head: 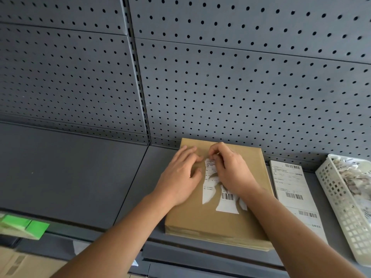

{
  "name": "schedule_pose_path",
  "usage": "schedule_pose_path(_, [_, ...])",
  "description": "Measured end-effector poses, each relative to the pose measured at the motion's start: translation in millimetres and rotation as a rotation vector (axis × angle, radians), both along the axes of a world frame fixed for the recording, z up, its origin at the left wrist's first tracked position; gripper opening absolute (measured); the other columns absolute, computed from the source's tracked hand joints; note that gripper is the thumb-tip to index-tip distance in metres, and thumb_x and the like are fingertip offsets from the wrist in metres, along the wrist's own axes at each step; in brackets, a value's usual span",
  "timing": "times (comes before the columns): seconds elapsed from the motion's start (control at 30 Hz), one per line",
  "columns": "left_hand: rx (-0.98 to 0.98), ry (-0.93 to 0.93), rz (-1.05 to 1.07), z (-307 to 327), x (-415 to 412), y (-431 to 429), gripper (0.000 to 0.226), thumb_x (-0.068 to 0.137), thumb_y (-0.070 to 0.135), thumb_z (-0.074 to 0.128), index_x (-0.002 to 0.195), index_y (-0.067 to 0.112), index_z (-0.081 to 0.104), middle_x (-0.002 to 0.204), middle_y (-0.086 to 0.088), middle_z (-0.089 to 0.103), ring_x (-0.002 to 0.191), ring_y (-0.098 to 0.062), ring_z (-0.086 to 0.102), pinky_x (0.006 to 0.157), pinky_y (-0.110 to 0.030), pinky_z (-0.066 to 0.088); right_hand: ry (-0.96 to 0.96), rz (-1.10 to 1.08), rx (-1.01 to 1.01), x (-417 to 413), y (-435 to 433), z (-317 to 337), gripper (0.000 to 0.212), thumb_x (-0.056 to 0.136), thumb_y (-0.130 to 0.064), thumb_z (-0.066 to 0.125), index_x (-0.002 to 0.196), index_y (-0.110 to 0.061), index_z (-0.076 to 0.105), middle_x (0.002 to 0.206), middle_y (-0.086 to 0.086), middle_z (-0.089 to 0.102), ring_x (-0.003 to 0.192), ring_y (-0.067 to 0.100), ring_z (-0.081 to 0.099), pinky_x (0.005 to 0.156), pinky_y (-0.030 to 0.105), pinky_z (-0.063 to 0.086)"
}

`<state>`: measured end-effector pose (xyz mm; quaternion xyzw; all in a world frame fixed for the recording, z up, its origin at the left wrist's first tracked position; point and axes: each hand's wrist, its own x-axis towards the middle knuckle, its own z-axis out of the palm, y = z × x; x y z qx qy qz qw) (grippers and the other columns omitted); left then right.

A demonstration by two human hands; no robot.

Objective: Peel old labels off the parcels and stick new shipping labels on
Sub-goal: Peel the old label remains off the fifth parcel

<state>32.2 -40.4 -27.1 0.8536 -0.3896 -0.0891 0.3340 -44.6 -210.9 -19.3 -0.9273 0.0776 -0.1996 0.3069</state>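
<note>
A flat brown cardboard parcel (202,219) lies on the grey shelf (80,177). A white old label (226,201) on its top is torn into ragged pieces, with a barcode showing. My left hand (180,175) rests flat on the parcel, fingers spread, just left of the label. My right hand (230,169) pinches the label's upper edge between thumb and fingertips and covers its middle. A strip of new white shipping labels (293,195) with barcodes lies on the shelf right of the parcel.
A white perforated plastic basket (341,207) holding torn paper scraps stands at the far right. A grey pegboard wall (220,77) rises right behind the parcel. Below the shelf at lower left sit a green tag (30,227) and a cardboard box (24,263).
</note>
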Motion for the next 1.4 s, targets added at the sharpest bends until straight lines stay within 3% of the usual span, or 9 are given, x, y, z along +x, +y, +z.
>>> schedule_pose_path(0.13, [0.003,-0.004,0.001,-0.9,0.3,-0.1,0.031,0.102,0.032,0.047,0.133,0.031,0.052,0.162,0.024,0.023,0.15,0.007,-0.003,0.117,-0.032,0.023,0.009,0.035,-0.051,0.1,4.3,2.7,0.021,0.093,-0.002,0.047,0.103,-0.018,0.057,0.099,-0.009,0.064,0.094,0.011,0.056,0.08,0.032,0.045])
schedule_pose_path(0.27, [-0.006,-0.009,0.002,-1.6,0.4,-0.3,0.03,0.103,0.031,0.048,0.133,0.03,0.052,0.161,0.023,0.024,0.151,0.006,-0.001,0.118,-0.03,0.021,0.013,0.009,0.012,-2.3,2.7,4.4,0.022,0.092,0.001,0.048,0.097,-0.019,0.056,0.086,-0.014,0.058,0.076,0.0,0.051,0.066,0.025,0.038])
schedule_pose_path(0.37, [-0.01,-0.01,0.004,-1.8,0.7,-0.8,0.029,0.103,0.031,0.049,0.131,0.03,0.053,0.161,0.022,0.025,0.151,0.005,0.0,0.118,-0.031,0.022,0.02,0.004,0.004,-3.5,2.3,5.0,0.025,0.091,0.001,0.05,0.106,-0.019,0.057,0.086,-0.022,0.051,0.076,-0.006,0.05,0.064,0.015,0.036])
schedule_pose_path(0.47, [-0.007,-0.016,0.002,-2.6,0.7,-0.6,0.03,0.103,0.031,0.049,0.133,0.029,0.052,0.162,0.021,0.024,0.151,0.004,0.0,0.119,-0.031,0.021,0.028,0.021,-0.031,-3.0,5.5,6.3,0.022,0.091,-0.001,0.055,0.104,-0.019,0.059,0.088,-0.026,0.051,0.082,-0.001,0.05,0.072,0.021,0.041])
schedule_pose_path(0.63, [-0.006,-0.016,0.001,-2.5,1.0,-0.5,0.031,0.103,0.032,0.048,0.133,0.03,0.053,0.162,0.021,0.024,0.151,0.004,0.0,0.118,-0.031,0.021,-0.015,-0.009,0.036,-4.6,2.1,6.2,0.02,0.087,-0.004,0.061,0.094,-0.022,0.056,0.082,-0.015,0.053,0.072,0.007,0.051,0.065,0.022,0.039])
schedule_pose_path(0.8, [-0.001,-0.019,-0.002,-3.3,1.4,-0.5,0.031,0.103,0.032,0.048,0.134,0.029,0.052,0.162,0.021,0.024,0.152,0.003,0.0,0.119,-0.033,0.023,0.016,0.001,-0.061,-0.1,3.8,4.3,0.018,0.09,-0.008,0.063,0.102,-0.022,0.06,0.089,-0.022,0.055,0.089,0.007,0.051,0.077,0.029,0.047])
schedule_pose_path(0.97, [0.001,-0.018,0.0,-3.1,1.7,-0.5,0.031,0.102,0.032,0.048,0.133,0.03,0.052,0.162,0.021,0.024,0.151,0.004,0.0,0.119,-0.033,0.023,0.018,-0.01,-0.154,3.2,7.2,5.4,0.012,0.092,-0.006,0.059,0.096,-0.017,0.058,0.087,-0.018,0.052,0.086,0.01,0.05,0.071,0.03,0.04])
schedule_pose_path(1.2, [0.017,-0.02,-0.021,-1.1,0.3,-1.3,0.033,0.102,0.033,0.047,0.136,0.031,0.051,0.162,0.022,0.022,0.151,0.004,0.0,0.118,-0.033,0.023,0.004,0.005,0.022,-12.1,3.2,6.7,0.024,0.093,0.002,0.051,0.097,-0.021,0.057,0.095,-0.019,0.055,0.085,0.002,0.052,0.073,0.022,0.044])
schedule_pose_path(1.4, [0.035,-0.015,-0.035,0.5,-1.0,-2.2,0.033,0.104,0.035,0.045,0.137,0.03,0.05,0.163,0.02,0.021,0.152,0.003,-0.002,0.118,-0.034,0.024,-0.11,-0.001,0.095,-27.7,5.6,10.6,0.034,0.091,0.013,0.049,0.095,-0.019,0.059,0.095,-0.018,0.054,0.087,0.001,0.053,0.076,0.01,0.038])
